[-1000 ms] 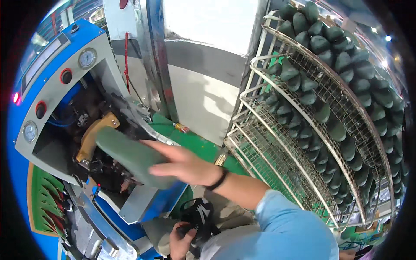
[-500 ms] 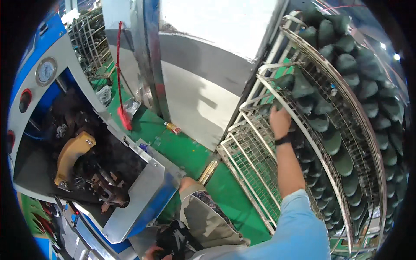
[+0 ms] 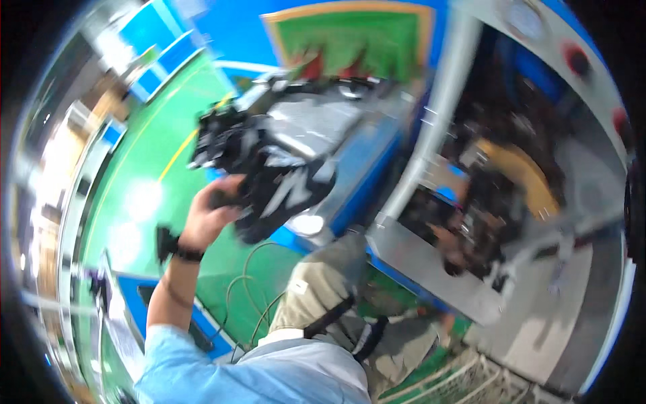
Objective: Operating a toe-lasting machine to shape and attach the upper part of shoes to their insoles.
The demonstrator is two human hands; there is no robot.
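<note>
Gripping black, white-marked, soft-looking piece (image 3: 293, 195) by its left edge: left hand (image 3: 210, 212), fingers curled nearly closed. Piece beside grey-topped, blue-sided bench (image 3: 363, 176); blurred long axis slants up-right, away from fingers; leading end indistinct. Right hand: cannot tell.

Left of the grey-and-blue machine (image 3: 437, 276), the left hand (image 3: 214, 210) grips a black, white-marked bundle (image 3: 288, 192); a curved yellow block (image 3: 526, 176) sits inside the machine, an orange-framed green board (image 3: 377, 37) to its left, a wire rack (image 3: 471, 385) on its near side
</note>
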